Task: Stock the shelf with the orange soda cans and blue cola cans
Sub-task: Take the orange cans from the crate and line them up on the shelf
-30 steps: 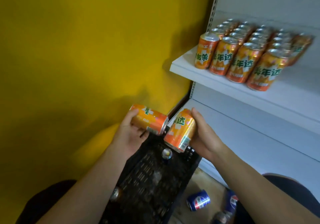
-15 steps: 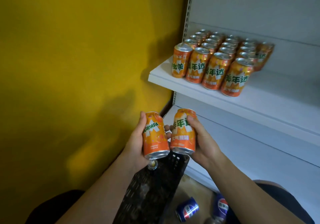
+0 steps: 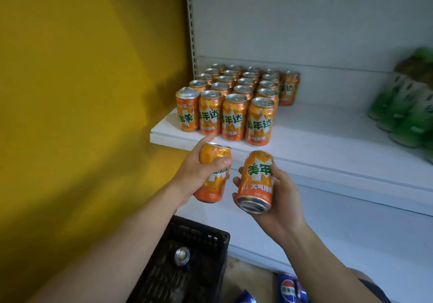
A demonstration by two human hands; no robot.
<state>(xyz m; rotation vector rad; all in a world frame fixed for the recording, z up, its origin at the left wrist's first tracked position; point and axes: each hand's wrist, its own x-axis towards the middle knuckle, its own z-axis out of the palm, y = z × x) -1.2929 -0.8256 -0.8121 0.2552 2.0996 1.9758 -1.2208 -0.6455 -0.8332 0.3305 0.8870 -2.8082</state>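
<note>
Your left hand (image 3: 198,176) grasps one orange soda can, the left can (image 3: 212,189). The thumb is curled across its front and the forefinger stretches up past its top rim. The can is held nearly upright, leaning a little to the right.

Your right hand (image 3: 280,199) grasps another, the right can (image 3: 256,178), from behind. Fingertips wrap round its left side and the thumb sits on its right. This can tilts top away from you, so its silver base shows. The two cans are side by side, close but not touching.

Just above and beyond both hands runs the front edge of a white shelf (image 3: 328,138). On it, straight ahead of your grip, stand the stocked cans (image 3: 234,115), orange and upright, four across at the front with rows running back. One lone can (image 3: 289,89) stands at the block's right rear.

Far to the right of your right hand, on the same shelf, are blurred green bottles (image 3: 407,106).

Below your left forearm sits a black crate (image 3: 203,237) with one can top (image 3: 182,256) showing inside. Under your right forearm lie blue cans (image 3: 289,288). A yellow wall (image 3: 82,92) fills the space left of your left hand.
</note>
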